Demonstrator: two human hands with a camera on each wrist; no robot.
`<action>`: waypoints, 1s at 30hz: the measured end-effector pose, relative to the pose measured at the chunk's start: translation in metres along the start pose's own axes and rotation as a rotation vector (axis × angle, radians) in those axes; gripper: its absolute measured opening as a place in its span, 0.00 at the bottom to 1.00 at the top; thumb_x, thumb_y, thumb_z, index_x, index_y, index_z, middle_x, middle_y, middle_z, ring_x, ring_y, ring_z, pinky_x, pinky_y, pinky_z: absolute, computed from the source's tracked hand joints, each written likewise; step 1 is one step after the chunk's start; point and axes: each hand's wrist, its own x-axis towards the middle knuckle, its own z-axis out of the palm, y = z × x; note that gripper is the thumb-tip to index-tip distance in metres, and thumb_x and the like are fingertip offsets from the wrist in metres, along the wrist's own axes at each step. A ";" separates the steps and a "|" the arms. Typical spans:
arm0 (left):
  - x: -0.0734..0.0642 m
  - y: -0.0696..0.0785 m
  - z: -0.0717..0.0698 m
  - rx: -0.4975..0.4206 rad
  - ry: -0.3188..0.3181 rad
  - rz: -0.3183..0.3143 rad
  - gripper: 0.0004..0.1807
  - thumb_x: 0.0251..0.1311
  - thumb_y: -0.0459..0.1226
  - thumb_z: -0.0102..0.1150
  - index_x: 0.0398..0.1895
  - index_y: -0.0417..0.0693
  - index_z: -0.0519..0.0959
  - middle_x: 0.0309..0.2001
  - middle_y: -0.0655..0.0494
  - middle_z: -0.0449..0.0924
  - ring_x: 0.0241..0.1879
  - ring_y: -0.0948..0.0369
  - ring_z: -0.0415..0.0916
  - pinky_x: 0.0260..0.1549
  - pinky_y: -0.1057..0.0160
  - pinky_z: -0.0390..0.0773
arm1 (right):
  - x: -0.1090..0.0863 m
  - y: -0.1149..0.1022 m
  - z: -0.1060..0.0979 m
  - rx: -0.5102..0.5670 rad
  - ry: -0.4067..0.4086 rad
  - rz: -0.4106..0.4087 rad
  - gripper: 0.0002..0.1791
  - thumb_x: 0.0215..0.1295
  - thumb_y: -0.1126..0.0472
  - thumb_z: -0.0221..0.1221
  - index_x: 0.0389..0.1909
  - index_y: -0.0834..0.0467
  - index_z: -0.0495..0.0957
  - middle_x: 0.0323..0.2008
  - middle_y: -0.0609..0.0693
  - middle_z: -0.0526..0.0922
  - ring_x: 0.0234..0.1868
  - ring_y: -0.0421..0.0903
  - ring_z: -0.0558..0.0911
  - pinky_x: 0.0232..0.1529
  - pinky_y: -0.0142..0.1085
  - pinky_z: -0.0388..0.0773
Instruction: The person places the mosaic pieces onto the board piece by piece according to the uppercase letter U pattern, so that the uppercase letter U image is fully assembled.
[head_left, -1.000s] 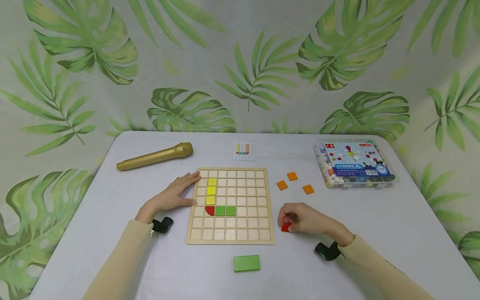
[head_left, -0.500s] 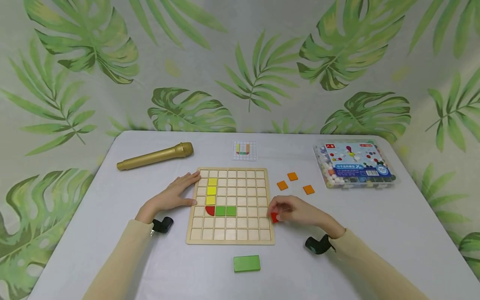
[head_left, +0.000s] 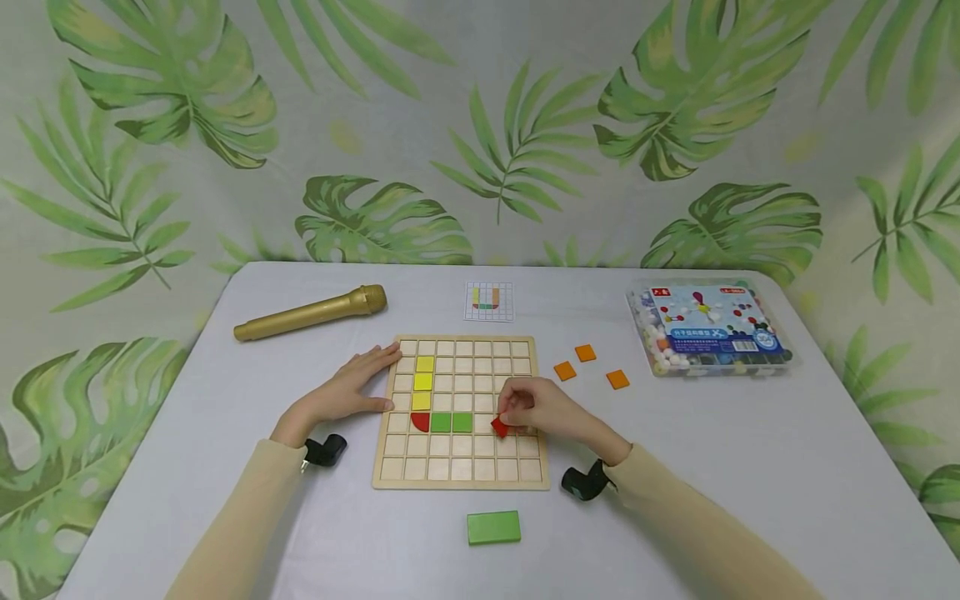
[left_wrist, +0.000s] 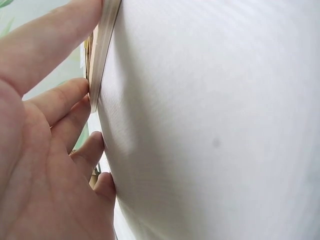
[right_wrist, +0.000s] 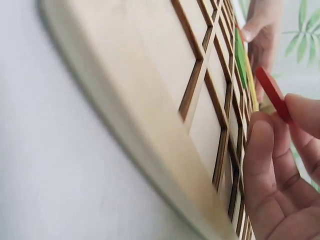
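Note:
My right hand point(head_left: 542, 407) pinches a red tile point(head_left: 499, 427) between thumb and fingers, over the right half of the wooden grid board point(head_left: 462, 469). In the right wrist view the red tile point(right_wrist: 273, 94) is tilted, close over the squares. My left hand point(head_left: 350, 387) lies with straight fingers at the board's left edge; the left wrist view shows its fingertips right at the wooden side point(left_wrist: 102, 55). On the board, yellow tiles point(head_left: 423, 382) form a column, with a red quarter-round tile point(head_left: 421, 422) below and two green tiles point(head_left: 452, 422) to its right.
Three orange tiles point(head_left: 585, 353) lie right of the board. A green block point(head_left: 493, 527) sits in front of it. Behind it lies a small pattern card point(head_left: 489, 302); a gold microphone point(head_left: 311, 314) is back left, a clear box of colored pieces point(head_left: 708, 329) back right.
My right hand has carried the red tile leftward from the table to above the board. The left hand has stayed at the board's edge.

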 end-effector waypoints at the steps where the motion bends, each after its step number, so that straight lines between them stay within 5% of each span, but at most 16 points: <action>1: 0.000 0.000 0.000 0.000 0.000 0.000 0.44 0.57 0.44 0.65 0.73 0.37 0.55 0.74 0.43 0.45 0.72 0.42 0.37 0.68 0.42 0.35 | 0.002 0.000 0.002 -0.005 0.006 0.001 0.05 0.60 0.71 0.62 0.30 0.59 0.76 0.27 0.49 0.77 0.26 0.43 0.77 0.27 0.31 0.78; 14: 0.000 0.000 0.000 0.003 -0.001 0.000 0.45 0.57 0.44 0.65 0.73 0.37 0.55 0.75 0.44 0.45 0.72 0.42 0.36 0.68 0.42 0.35 | 0.016 -0.011 0.023 -0.065 0.113 0.027 0.05 0.57 0.73 0.63 0.27 0.63 0.76 0.20 0.49 0.78 0.19 0.44 0.80 0.22 0.33 0.80; 23: 0.000 0.000 0.000 0.001 -0.003 -0.001 0.45 0.57 0.43 0.66 0.73 0.37 0.55 0.75 0.43 0.44 0.72 0.42 0.36 0.68 0.42 0.35 | 0.016 -0.013 0.027 -0.214 0.127 0.024 0.05 0.57 0.70 0.64 0.27 0.61 0.78 0.20 0.45 0.76 0.20 0.39 0.74 0.21 0.30 0.73; 30: 0.000 0.001 0.000 0.005 -0.003 0.001 0.45 0.57 0.43 0.66 0.73 0.37 0.55 0.75 0.44 0.44 0.72 0.42 0.37 0.68 0.42 0.35 | 0.014 -0.016 0.026 -0.228 0.111 0.027 0.01 0.56 0.71 0.62 0.29 0.64 0.79 0.21 0.45 0.76 0.20 0.39 0.74 0.22 0.29 0.73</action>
